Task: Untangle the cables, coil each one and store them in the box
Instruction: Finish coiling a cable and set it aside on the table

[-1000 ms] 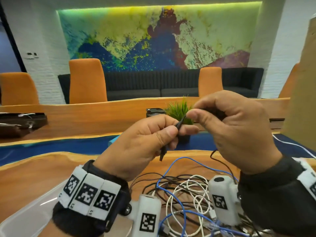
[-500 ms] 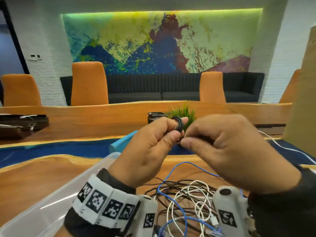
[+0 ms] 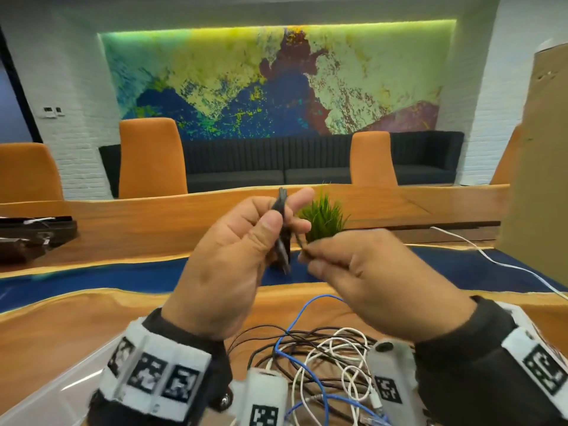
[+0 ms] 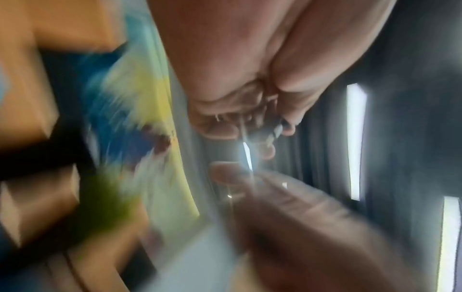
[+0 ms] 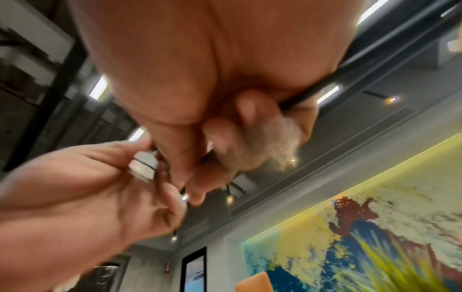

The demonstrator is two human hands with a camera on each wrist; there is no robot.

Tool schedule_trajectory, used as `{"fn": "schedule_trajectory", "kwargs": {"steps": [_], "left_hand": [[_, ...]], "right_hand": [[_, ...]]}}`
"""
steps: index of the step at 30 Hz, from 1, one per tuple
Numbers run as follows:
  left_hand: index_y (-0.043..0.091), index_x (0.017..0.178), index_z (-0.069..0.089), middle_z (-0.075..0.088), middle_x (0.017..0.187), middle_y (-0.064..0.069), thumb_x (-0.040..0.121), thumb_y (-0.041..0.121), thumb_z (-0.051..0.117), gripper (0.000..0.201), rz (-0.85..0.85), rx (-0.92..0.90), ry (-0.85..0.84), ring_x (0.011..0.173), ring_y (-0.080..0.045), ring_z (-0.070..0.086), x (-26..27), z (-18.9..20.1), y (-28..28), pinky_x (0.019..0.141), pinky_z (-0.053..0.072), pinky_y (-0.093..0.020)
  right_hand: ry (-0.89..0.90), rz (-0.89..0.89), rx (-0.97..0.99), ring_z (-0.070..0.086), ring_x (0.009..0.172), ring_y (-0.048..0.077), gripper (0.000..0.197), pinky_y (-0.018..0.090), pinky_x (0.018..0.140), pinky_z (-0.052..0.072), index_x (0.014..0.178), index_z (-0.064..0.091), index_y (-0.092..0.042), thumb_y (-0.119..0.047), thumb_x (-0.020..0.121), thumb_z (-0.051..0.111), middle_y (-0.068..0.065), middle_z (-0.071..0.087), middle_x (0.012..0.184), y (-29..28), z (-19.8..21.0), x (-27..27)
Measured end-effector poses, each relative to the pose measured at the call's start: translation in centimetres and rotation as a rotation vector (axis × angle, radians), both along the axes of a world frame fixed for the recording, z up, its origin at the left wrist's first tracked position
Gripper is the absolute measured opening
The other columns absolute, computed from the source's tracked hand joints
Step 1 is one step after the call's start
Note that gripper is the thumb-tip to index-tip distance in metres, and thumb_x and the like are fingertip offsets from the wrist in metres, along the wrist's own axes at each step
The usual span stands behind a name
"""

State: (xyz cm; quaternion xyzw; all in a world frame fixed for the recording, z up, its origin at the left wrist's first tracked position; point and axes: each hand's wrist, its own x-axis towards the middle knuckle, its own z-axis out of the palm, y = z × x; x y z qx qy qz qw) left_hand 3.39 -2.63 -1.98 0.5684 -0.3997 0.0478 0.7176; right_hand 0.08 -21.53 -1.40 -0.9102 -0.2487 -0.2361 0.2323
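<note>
Black thin cable [image 3: 282,232], partly coiled, is held clear above the wooden tabletop [image 3: 46,327]: left hand [image 3: 227,265] pinches the loops, right hand [image 3: 378,284] pinches the loose strand, apparently for winding.

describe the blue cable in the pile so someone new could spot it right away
On the wooden table, just below both raised hands, lies a tangle of thin cables. Among the black and white strands, the blue cable is the only coloured one, arching up from the pile and looping back through it.
</note>
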Motion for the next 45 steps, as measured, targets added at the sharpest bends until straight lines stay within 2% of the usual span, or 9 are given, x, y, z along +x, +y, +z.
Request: {"fn": "schedule_trajectory", "kwargs": {"steps": [3, 11, 15, 19, 25, 30, 33, 39, 45], "left_hand": [[0.012, 0.116, 0.064, 0.064, 0.132, 0.013, 0.097, 0.022, 0.047, 0.028, 0.333, 0.374, -0.313, 0.12, -0.002, 0.06, 0.8, -0.8, 0.4, 0.099, 0.05, -0.028], [0.007, 0.106, 0.064, 0.067, 0.086, 0.007, 0.097, 0.03, 0.046, 0.03, 0.17, 0.537, -0.195, 0.08, -0.008, 0.061, -0.5, -0.5, -0.3, 0.069, 0.047, -0.024], [-0.005, 0.104, 0.058, 0.074, 0.091, 0.011, 0.096, 0.031, 0.043, 0.04, 0.008, 0.486, 0.029, 0.068, 0.0, 0.051, -1.0, -0.6, -0.9, 0.059, 0.037, -0.014], [0.028, 0.08, 0.071, 0.069, 0.103, -0.024, 0.095, 0.035, 0.049, 0.028, -0.037, 0.443, 0.109, 0.071, -0.009, 0.047, -1.3, -1.1, -1.8, 0.061, 0.036, -0.023], [0.018, 0.082, 0.052, 0.074, 0.111, -0.009, 0.096, 0.034, 0.044, 0.023, -0.232, -0.236, 0.467, 0.071, -0.008, 0.057, -0.8, 0.5, -1.1, 0.06, 0.038, -0.023], [0.02, 0.1, 0.062, 0.07, 0.123, 0.006, 0.099, 0.033, 0.045, 0.021, 0.368, 0.188, -0.077, 0.108, -0.007, 0.064, 0.4, -0.1, 0.2, 0.083, 0.045, -0.026], [0.014, 0.1, 0.064, 0.068, 0.103, 0.019, 0.097, 0.034, 0.044, 0.028, 0.541, 0.54, -0.351, 0.098, 0.006, 0.061, 1.1, -1.4, 0.1, 0.081, 0.047, -0.02], [0.017, 0.09, 0.064, 0.063, 0.092, -0.012, 0.097, 0.038, 0.039, 0.034, 0.241, 0.557, -0.09, 0.077, -0.009, 0.052, 0.5, -1.7, -0.3, 0.071, 0.041, -0.024], [0.018, 0.077, 0.061, 0.06, 0.076, 0.0, 0.091, 0.038, 0.049, 0.028, 0.048, 0.191, 0.288, 0.059, -0.006, 0.045, 0.3, -1.3, -0.7, 0.061, 0.034, -0.028]], "right_hand": [[0.012, 0.072, -0.174, 0.057, 0.075, 0.009, 0.026, 0.036, 0.068, 0.048, 0.087, 0.069, -0.02, -0.04, 0.095, 0.054, -0.007, 0.062, 0.077, 1.1, 0.9, -1.6], [-0.334, -0.01, 0.145, 0.056, 0.07, 0.008, 0.018, 0.024, 0.061, 0.044, 0.082, 0.07, -0.017, -0.035, 0.085, 0.067, -0.008, 0.063, 0.074, -1.0, 2.0, -1.3], [-0.333, -0.072, 0.289, 0.057, 0.071, 0.009, 0.016, 0.032, 0.062, 0.047, 0.083, 0.068, -0.016, -0.031, 0.086, 0.071, -0.006, 0.063, 0.075, -1.4, 1.3, 0.1], [-0.27, -0.109, 0.365, 0.059, 0.072, 0.011, 0.014, 0.034, 0.064, 0.05, 0.084, 0.069, -0.015, -0.029, 0.087, 0.071, -0.005, 0.065, 0.076, -1.9, 0.6, 1.0], [-0.093, -0.065, 0.399, 0.061, 0.078, 0.004, 0.009, 0.028, 0.073, 0.052, 0.092, 0.074, -0.02, -0.018, 0.092, 0.065, -0.008, 0.069, 0.082, -1.8, -0.5, 2.1], [0.133, 0.077, 0.012, 0.061, 0.087, 0.002, 0.016, 0.027, 0.078, 0.051, 0.105, 0.072, -0.028, -0.026, 0.094, 0.061, -0.013, 0.069, 0.092, 0.7, -1.0, 0.7], [-0.008, 0.116, 0.04, 0.059, 0.073, 0.003, 0.009, 0.02, 0.063, 0.045, 0.086, 0.07, -0.029, -0.03, 0.091, 0.063, -0.013, 0.064, 0.074, 1.1, 0.5, -0.8], [-0.227, -0.074, 0.253, 0.056, 0.074, 0.002, 0.012, 0.014, 0.064, 0.04, 0.086, 0.069, -0.024, -0.019, 0.093, 0.061, -0.012, 0.064, 0.076, -1.5, 0.5, 0.9], [-0.008, -0.084, 0.15, 0.056, 0.094, 0.005, 0.024, 0.029, 0.086, 0.047, 0.116, 0.07, -0.025, -0.024, 0.096, 0.058, -0.015, 0.061, 0.093, -1.5, -0.7, 2.0]]}}
